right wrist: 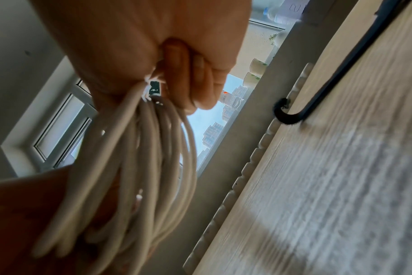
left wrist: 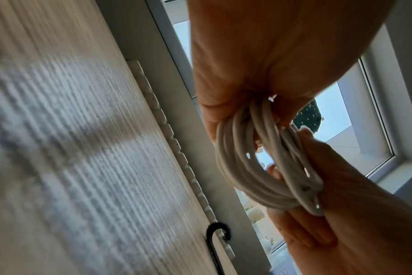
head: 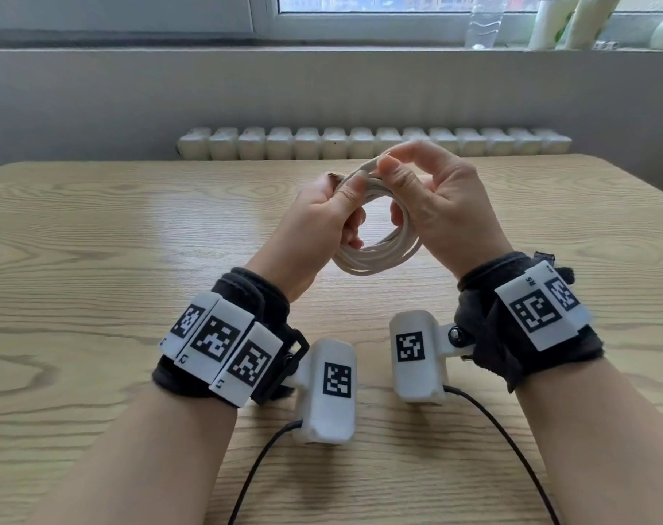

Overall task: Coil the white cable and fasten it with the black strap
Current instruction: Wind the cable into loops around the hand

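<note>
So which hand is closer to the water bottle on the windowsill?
Right. The right hand is in front of the bottle, a little to its left; the left hand is further left, across the white cable both hands hold.

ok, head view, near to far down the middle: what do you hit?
Wrist cameras → white cable coil held above the table by left hand and right hand → radiator → windowsill → window. The black strap is not visible in this view.
</note>
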Demonstrator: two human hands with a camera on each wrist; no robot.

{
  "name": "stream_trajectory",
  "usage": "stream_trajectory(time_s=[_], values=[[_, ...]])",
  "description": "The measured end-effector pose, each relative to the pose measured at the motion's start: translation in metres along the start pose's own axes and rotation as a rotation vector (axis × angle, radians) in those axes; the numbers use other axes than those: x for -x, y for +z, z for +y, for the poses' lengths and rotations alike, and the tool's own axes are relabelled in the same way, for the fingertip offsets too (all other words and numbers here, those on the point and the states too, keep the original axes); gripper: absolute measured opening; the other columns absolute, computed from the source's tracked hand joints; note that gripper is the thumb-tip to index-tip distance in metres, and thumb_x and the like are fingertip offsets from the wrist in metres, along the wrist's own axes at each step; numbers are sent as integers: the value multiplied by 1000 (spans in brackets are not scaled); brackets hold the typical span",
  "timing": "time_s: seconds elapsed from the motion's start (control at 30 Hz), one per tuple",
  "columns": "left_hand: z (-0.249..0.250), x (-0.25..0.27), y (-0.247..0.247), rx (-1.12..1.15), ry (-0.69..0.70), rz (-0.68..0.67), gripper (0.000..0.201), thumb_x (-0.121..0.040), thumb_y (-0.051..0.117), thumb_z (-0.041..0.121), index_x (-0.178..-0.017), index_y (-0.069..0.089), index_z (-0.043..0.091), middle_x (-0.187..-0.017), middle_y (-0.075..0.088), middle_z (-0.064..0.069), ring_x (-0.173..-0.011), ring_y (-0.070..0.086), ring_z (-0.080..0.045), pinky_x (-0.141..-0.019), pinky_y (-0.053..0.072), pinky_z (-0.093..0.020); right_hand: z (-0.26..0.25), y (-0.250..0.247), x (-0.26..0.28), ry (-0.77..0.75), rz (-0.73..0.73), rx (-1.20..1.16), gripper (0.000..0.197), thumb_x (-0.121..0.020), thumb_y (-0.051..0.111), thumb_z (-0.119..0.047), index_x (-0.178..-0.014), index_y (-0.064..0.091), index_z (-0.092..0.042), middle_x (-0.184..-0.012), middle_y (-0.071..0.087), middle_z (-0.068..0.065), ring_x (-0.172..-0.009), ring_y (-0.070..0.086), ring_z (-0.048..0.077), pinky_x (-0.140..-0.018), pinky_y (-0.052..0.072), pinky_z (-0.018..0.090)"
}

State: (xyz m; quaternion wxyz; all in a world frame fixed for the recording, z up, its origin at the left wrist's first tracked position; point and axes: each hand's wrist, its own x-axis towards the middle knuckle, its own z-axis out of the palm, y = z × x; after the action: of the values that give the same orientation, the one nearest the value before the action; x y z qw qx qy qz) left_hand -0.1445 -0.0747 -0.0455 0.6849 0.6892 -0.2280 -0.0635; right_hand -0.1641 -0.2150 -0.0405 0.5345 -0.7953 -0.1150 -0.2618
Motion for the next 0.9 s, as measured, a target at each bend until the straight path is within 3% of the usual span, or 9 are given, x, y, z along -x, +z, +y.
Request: stream_trajectory(time_s=[0.1,0.2,0.27,0.37,0.5,0.6,0.77,0.9], values=[[2,1,-1,45,-51,-32,23,-100,40,24,-101,53,6,-64,44,2,-53,39,-8,-59,44,-25,1,-3,-1,-2,-25,36,19,-90,56,-41,-101,63,-27,-63,62,18,-49,54,20,-52,45,34],[2,1,-2,88,-96,-53,23,-100,40,25,-99,54,6,-63,43,2,-52,38,-7,-58,43,-25,2,-5,-2,-22,-77,103,23,-92,54,-41,-113,61,-33,-69,67,17,-50,57,15,-53,47,31],[2,0,-2,143,-118,-65,24,-100,41,24,-102,55,4,-62,44,2,-51,39,-7,-57,43,-24,1,-5,-2,-30,-35,80,23,-91,55,-41,-101,69,-25,-70,68,18,-51,57,18,-54,47,35],[4,-1,-3,232,-136,-117,28,-99,41,27,-102,56,3,-62,43,1,-51,39,-7,-56,44,-22,0,-7,-2,-22,35,8,20,-90,61,-33,-86,73,-16,-59,63,9,-48,54,15,-49,43,28],[4,-3,-3,259,-174,-101,46,-96,37,46,-101,53,3,-53,45,3,-44,37,-8,-57,41,-28,-1,-6,-2,30,30,-48,15,-87,66,-27,-83,74,-15,-53,59,0,-47,51,12,-48,42,24],[0,-7,-3,246,-166,-53,34,-99,39,36,-95,49,5,-50,46,3,-39,36,-7,-54,39,-29,0,-1,0,53,27,-56,14,-86,67,-28,-78,74,-19,-53,60,-5,-49,51,11,-51,43,26],[-1,-4,-6,243,-65,-104,25,-98,41,30,-102,47,6,-65,49,-3,-44,38,-7,-49,42,-23,-4,-4,-3,83,23,-142,17,-88,66,-22,-81,74,-7,-54,57,5,-49,49,15,-48,42,24],[-2,-7,-7,151,4,-82,17,-100,40,25,-96,50,11,-66,45,-1,-48,38,-6,-48,39,-21,-6,0,-6,135,24,-154,21,-88,66,-21,-87,74,-2,-60,60,13,-49,52,15,-48,44,23]])
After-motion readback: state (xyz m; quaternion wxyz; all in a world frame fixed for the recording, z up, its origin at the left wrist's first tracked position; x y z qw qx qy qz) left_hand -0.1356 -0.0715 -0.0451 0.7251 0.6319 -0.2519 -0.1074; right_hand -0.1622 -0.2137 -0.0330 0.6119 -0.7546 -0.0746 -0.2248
